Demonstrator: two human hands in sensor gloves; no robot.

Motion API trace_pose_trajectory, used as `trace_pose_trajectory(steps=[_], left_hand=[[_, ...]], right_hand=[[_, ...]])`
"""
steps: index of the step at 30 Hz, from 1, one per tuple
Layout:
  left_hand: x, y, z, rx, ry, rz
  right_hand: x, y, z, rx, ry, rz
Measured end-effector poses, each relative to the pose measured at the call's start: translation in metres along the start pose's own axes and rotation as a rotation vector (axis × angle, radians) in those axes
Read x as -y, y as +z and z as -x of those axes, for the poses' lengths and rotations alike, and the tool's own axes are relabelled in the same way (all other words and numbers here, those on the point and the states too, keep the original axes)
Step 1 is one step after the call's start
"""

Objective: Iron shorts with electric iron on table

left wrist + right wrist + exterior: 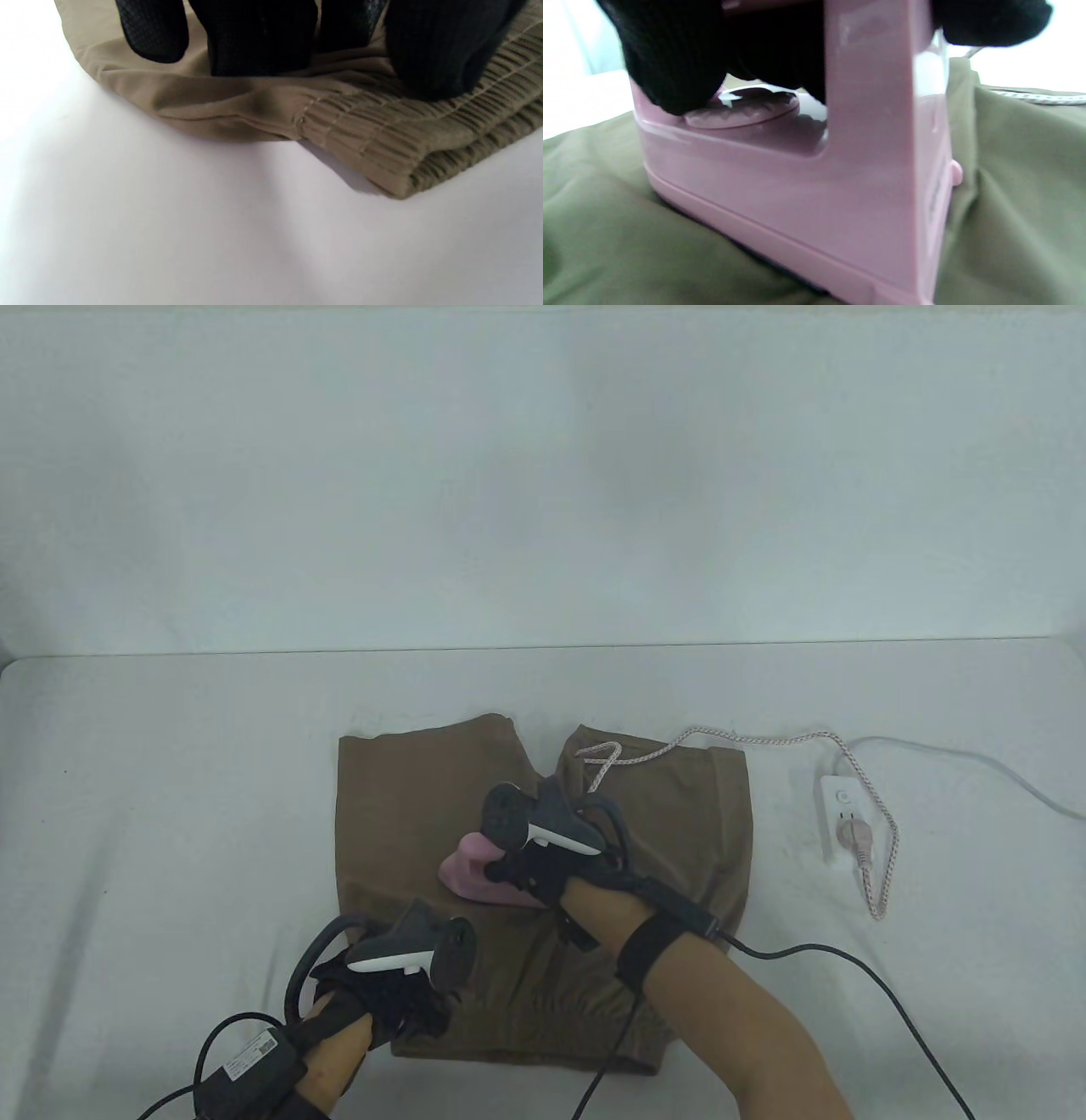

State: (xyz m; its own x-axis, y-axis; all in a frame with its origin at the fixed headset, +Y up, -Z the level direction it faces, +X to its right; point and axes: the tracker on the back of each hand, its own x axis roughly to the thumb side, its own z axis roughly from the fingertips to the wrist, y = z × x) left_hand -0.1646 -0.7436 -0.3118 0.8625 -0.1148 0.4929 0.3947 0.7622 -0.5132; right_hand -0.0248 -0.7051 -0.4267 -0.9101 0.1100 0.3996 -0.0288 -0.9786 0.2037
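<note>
Pressing down on the near-left corner of the shorts [543, 848], the left hand [394, 976] is laid with its fingertips [258, 38] spread flat across the fabric just beside the ribbed waistband [403, 144]; nothing is pinched, and the cloth is apparently being anchored so that it does not drag with the iron. The right hand [543, 869] is wrapped around the handle of the pink iron [484, 878], its fingers [670, 59] closed over the grip, so that the soleplate is kept flat on the fabric. The iron is set near the middle of the shorts, its tip toward the left, and creases are seen in the cloth around it, so the pressing is judged to be under way and not finished. The shorts are spread on the white table [170, 814], waistband toward the near edge and legs toward the far edge. From the iron a braided cord [721, 740] is led across the far right leg to a plug seated in the white power strip [840, 823] at the right, well apart from the cloth, presumably to leave slack for the strokes.
</note>
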Motion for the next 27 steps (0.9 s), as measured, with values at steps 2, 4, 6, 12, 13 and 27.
trace_pose_trajectory(steps=[2,4,6,12,13,27], left_hand=[[0.0,0.0,0.0,0.001,0.0,0.001],[0.0,0.0,0.0,0.002,-0.001,0.001],[0.0,0.0,0.0,0.002,-0.002,0.0],[0.0,0.0,-0.001,0.002,-0.004,0.0],[0.0,0.0,-0.001,0.002,-0.004,0.0],[0.001,0.0,0.002,0.015,0.016,-0.004]], right_hand=[[-0.001,-0.003,-0.01,0.017,-0.003,-0.008],[-0.001,-0.006,-0.023,0.045,0.002,-0.013],[-0.002,-0.01,-0.036,0.072,0.006,-0.016],[-0.006,-0.02,-0.076,0.154,-0.014,-0.023],[-0.007,-0.022,-0.081,0.169,-0.015,-0.022],[-0.007,-0.03,-0.102,0.269,-0.08,-0.049]])
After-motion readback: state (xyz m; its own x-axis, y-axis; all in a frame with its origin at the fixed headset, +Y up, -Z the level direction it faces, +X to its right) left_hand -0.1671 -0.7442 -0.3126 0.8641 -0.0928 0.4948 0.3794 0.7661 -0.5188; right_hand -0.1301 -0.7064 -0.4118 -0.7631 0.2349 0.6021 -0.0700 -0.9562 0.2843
